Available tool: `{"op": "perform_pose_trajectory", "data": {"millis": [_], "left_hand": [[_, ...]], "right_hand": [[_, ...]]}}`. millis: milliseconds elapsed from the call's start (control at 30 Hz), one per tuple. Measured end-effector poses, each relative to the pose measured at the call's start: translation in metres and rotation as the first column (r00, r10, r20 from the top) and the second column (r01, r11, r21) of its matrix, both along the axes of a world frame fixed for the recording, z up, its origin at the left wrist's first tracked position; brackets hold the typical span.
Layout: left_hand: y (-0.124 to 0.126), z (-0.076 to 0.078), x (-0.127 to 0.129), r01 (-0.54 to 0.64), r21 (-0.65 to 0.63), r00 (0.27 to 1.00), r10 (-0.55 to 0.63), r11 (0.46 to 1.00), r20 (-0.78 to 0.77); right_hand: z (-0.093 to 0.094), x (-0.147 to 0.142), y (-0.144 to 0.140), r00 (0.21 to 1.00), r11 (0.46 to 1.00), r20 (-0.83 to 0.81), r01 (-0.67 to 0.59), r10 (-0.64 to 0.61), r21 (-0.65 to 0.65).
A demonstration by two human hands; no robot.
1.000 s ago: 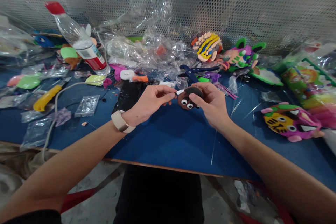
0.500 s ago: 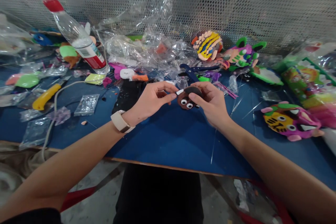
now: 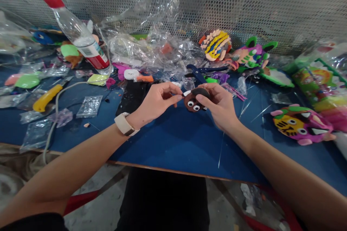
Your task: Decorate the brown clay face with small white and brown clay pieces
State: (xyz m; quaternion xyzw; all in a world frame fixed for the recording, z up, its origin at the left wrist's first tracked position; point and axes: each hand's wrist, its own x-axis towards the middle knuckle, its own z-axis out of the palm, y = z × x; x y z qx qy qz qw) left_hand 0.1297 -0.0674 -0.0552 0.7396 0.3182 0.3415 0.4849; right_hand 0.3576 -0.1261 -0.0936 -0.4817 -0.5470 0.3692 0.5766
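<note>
— Pinched between my right hand's point(image 3: 221, 106) thumb and fingers was the brown foam face point(image 3: 193, 103), held just above the blue table point(image 3: 173, 140); my left hand point(image 3: 158, 101) nipped a small white piece point(image 3: 185, 94) at its upper left edge.

— How did you seat it well?

— I judged a steady right hold mattered, pressing the piece flat while the scissors point(image 3: 199, 72) lay just beyond

Even, soft light; wide-angle stretch at edges.
</note>
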Motion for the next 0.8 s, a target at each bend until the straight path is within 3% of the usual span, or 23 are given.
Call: {"op": "perform_pose_trajectory", "data": {"millis": [200, 433, 800], "left_hand": [[0.002, -0.005, -0.001, 0.018, 0.023, 1.000, -0.018, 1.000, 0.014], [0.000, 0.002, 0.000, 0.028, -0.009, 0.999, -0.027, 1.000, 0.022], [-0.001, -0.002, 0.000, 0.092, -0.016, 0.994, -0.091, 0.996, 0.060]], "right_hand": [[0.001, 0.000, -0.001, 1.000, 1.000, -0.006, -0.016, 0.016, -0.014], [0.003, 0.000, -0.001, 0.998, 0.998, -0.035, -0.049, 0.048, -0.046], [0.012, 0.000, -0.001, 0.965, 0.960, -0.236, -0.166, 0.112, -0.227]]}}
